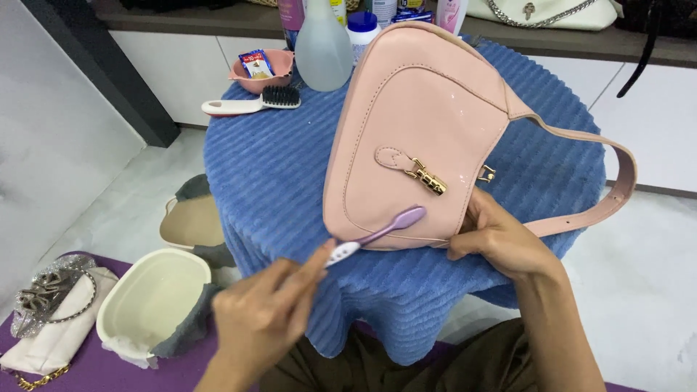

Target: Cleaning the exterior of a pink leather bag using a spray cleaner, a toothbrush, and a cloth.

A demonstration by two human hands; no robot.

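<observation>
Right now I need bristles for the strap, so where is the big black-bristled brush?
In the head view, the brush lies at the far left of the blue-covered table, just in front of the pink bowl.

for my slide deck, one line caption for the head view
Left hand holds purple toothbrush against pink handbag, steadied by right hand.

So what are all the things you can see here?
handbag: one, pink, lying on the table
toothbrush: one, purple, head on the bag
table cover: one, blue, ribbed
brush: one, white handle, black bristles, far left of the table
small bowl: one, pink, behind the brush
spray bottle: one, clear, table's far edge
tub: one, cream, floor at left
left hand: holds the toothbrush
right hand: steadies the bag
</observation>
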